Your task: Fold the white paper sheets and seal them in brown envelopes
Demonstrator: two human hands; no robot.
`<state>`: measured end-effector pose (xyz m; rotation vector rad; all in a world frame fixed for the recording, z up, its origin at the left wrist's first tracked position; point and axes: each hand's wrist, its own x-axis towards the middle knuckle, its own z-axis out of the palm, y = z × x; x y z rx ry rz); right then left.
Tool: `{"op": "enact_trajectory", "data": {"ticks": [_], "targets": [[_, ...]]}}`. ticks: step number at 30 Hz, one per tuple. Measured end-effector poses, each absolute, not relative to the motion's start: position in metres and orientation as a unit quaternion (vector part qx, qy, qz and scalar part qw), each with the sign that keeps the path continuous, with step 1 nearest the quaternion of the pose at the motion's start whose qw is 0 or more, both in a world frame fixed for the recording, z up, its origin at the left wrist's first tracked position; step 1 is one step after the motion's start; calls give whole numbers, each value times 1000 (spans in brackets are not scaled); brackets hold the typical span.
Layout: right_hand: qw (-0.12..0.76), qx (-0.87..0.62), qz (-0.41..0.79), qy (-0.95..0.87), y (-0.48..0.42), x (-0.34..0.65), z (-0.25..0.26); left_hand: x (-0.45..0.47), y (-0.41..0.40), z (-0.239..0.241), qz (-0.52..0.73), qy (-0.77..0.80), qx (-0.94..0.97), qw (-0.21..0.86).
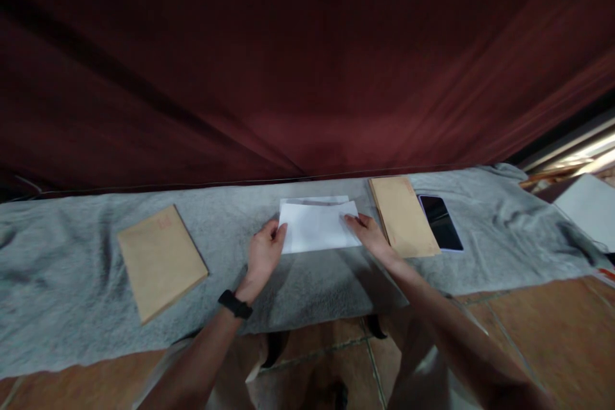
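A folded white sheet of paper [318, 227] lies on a grey cloth [77, 282], with another white sheet's edge showing just behind it. My left hand [264, 254] pinches the sheet's left edge, thumb on top. My right hand [369, 235] pinches its right edge. A black band sits on my left wrist. A brown envelope stack [402, 216] lies right beside my right hand. A second brown envelope stack [160, 261] lies well to the left of my left hand.
A dark phone [441, 222] lies face up to the right of the brown stack. A dark red curtain [307, 57] hangs behind the cloth. White sheets [590, 208] sit at the far right. Tiled floor shows below.
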<state>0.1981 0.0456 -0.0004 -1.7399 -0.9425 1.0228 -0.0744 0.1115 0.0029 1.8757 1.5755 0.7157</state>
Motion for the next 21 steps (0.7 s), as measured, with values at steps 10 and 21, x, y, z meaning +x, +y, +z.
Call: {"op": "enact_trajectory", "data": {"ticks": [10,21], "targets": [[439,-575,527,-445,19,207,38,-83,104,52,452,510,623,383],[696,-459,467,-294,20,194,104,-94,89,77,387,428,654,489]]}}
